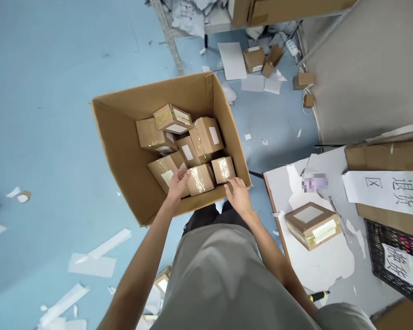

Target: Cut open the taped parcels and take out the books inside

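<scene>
A large open carton [120,137] stands in front of my body, holding several small taped cardboard boxes with white labels. My left hand [178,184] reaches over the near wall, fingers loosely apart, at the left edge of a taped box [202,180]; I cannot tell whether it presses on it. At the carton's near right corner is my right hand [238,195], thumb and fingers apart, fingertips by a smaller taped box [223,169]. No box is lifted by either hand. Another labelled box [172,118] lies tilted on top of the others toward the far side.
To the right, a table [330,270] bears a taped box [311,224], a yellow-black cutter [319,296], a black crate [375,261] and a carton with a paper sign [387,190]. Paper scraps [92,265] litter the blue floor. A metal shelf leg [168,39] rises beyond the carton.
</scene>
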`<state>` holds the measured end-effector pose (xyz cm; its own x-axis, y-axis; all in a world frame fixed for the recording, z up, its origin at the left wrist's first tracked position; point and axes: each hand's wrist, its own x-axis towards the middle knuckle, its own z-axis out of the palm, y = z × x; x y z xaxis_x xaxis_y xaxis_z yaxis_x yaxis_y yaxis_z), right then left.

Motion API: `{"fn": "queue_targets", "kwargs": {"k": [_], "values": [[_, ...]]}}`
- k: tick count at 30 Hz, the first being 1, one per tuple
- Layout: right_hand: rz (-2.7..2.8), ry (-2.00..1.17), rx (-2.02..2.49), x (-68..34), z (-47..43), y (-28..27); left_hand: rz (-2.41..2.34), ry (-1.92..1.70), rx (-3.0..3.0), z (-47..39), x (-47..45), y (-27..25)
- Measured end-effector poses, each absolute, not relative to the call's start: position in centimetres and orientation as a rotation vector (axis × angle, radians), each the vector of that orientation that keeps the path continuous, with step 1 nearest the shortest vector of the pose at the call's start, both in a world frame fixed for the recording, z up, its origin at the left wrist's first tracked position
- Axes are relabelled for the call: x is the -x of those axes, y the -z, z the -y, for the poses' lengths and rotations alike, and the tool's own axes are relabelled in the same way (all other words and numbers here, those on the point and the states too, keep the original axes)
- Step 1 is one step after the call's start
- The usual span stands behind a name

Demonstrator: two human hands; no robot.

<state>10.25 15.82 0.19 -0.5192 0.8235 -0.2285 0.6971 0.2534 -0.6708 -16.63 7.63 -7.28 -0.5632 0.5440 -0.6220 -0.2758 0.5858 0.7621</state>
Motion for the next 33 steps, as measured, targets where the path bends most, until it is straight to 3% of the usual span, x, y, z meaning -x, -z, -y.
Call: {"fn": "queue_targets", "kwargs": {"k": [10, 17, 21, 25, 33], "values": [[2.249, -1.374, 1.4, -1.0, -21.9, 6.4, -2.254, -0.991, -0.632, -20.6, 28.2, 13.7], [2.26, -1.485, 1.319, 3.6, -27.1, 12.0, -2.116, -0.871, -1.015, -30.2, 37.2, 21.1], [2.248, -1.555, 1.328, 4.2, -27.7, 14.3, -2.102, -0.609, -1.147, -32.6, 40.2, 24.3], [2.221, -1.607, 1.397, 3.8, -25.7, 15.7, -2.127, -0.349, -1.312, -32.3, 40.4, 25.3], [2.312, -1.679, 1.413, 3.4, -21.5, 15.7, -2.018, -0.398, -1.431, -32.5, 39.4, 24.3]]}}
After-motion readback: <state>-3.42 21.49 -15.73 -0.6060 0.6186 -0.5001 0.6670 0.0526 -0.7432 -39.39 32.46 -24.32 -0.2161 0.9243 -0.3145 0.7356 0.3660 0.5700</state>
